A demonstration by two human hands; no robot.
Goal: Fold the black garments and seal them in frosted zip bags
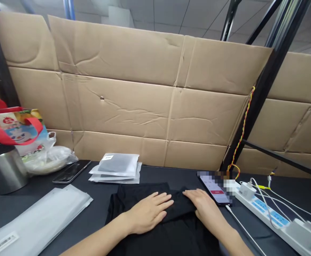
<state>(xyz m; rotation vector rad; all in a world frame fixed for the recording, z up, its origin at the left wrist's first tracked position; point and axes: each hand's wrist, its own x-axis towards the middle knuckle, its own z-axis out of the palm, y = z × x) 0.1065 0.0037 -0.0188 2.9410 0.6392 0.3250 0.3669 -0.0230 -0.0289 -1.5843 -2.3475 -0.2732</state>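
Observation:
A soft black garment (187, 234) lies on the dark table in front of me, wrinkled and partly folded; its exact kind does not show. My left hand (151, 211) rests flat on it, palm down with the fingers stretched out. At the garment's upper right edge, my right hand (205, 206) has its fingers bent over the cloth, and a fold runs towards its thumb. The fingertips seem closed on the fabric there, though the grip is partly hidden.
Flat clear-plastic packets (118, 167) lie behind the garment, with long white packages (38, 220) at left. A dark phone (71, 172), plastic bag (51, 160) and steel container (4, 170) stand left. Right are a lit phone (214, 188), power strip (264, 209) and cables. Cardboard (128, 89) walls the back.

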